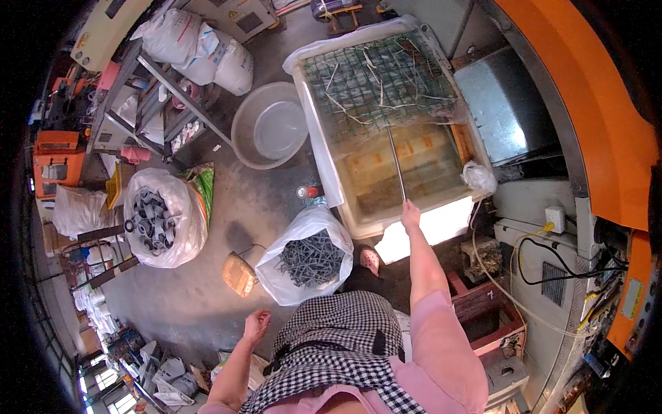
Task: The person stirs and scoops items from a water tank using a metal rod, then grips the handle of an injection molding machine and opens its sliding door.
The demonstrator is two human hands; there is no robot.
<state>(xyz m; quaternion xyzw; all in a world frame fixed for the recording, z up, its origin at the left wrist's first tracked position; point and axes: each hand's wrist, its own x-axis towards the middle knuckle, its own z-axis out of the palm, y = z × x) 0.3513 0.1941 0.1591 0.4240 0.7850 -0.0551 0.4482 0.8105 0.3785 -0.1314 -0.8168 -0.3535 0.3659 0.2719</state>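
My right hand [411, 215] is closed round the near end of a thin metal rod [397, 165], reaching out over a large pale tub [350, 219]. The rod's far end meets the near edge of a green mesh [376, 79], which covers the far part of the tub. Pale strips lie scattered over the mesh. Brownish water [393, 176] shows in the near part. My left hand [257, 326] hangs by my apron, its fingers curled, with nothing visible in them. Close to it stands a white sack [276, 286] of grey plastic pieces [312, 259].
A round translucent basin [270, 125] stands left of the tub. Another bag [196, 234] holds dark ring-shaped parts [153, 219]. A red can [309, 192] is on the floor. An orange machine [593, 103] and a hose [507, 297] border the right side.
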